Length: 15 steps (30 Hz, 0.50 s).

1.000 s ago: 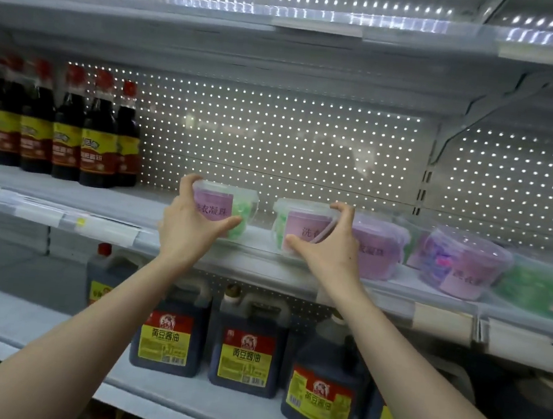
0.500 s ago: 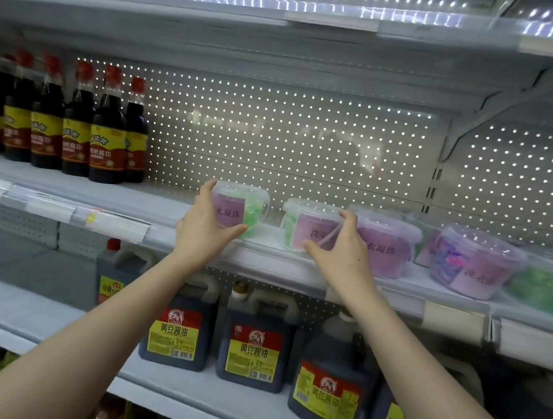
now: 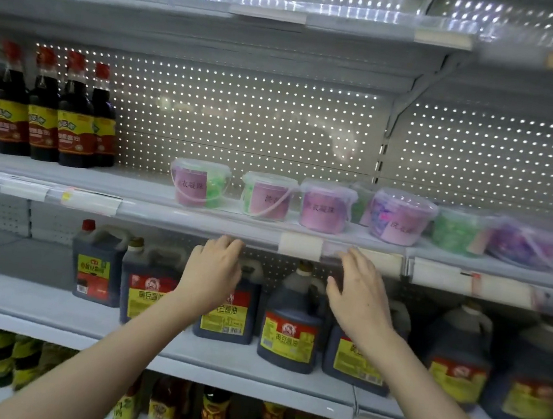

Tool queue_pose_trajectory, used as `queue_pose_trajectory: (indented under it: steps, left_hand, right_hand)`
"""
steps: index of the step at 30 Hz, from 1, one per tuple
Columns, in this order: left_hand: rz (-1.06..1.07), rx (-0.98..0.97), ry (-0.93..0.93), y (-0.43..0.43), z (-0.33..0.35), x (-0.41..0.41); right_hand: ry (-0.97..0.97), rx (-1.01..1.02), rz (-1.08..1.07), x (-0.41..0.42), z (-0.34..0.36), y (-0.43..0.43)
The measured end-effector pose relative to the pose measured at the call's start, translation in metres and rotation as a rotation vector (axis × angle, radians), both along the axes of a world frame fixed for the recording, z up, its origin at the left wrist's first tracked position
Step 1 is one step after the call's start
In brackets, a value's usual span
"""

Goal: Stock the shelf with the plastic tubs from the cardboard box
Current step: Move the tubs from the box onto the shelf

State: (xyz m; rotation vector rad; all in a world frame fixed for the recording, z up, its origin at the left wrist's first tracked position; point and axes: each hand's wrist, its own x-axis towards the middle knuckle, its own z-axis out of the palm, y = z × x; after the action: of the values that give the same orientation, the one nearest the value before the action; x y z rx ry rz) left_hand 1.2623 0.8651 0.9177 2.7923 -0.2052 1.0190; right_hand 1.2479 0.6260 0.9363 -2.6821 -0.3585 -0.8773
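Plastic tubs upright in a row on the middle shelf, just behind its front edge. Open shelf room between the leftmost tub and the dark bottles at left. Left hand and right hand just below the shelf lip, fingers loose, gripping nothing, in front of the jugs.

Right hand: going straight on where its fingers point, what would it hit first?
Likely the price-label rail fronting the shelf; the right hand looks almost on it, though depth is unclear.
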Motion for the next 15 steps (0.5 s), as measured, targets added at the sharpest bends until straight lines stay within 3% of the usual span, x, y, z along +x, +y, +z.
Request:
queue_pose_trajectory:
  steps: [6, 15]
  left_hand:
    - [-0.1, 0.142, 0.061, -0.086, -0.02, -0.01]
    - [-0.243, 0.253, 0.134, -0.25, -0.05, -0.033]
  right_hand:
    - [0.058, -0.12, -0.128, -0.028, -0.033, -0.085]
    - [0.143, -0.107, -0.281, -0.08, -0.079, -0.243]
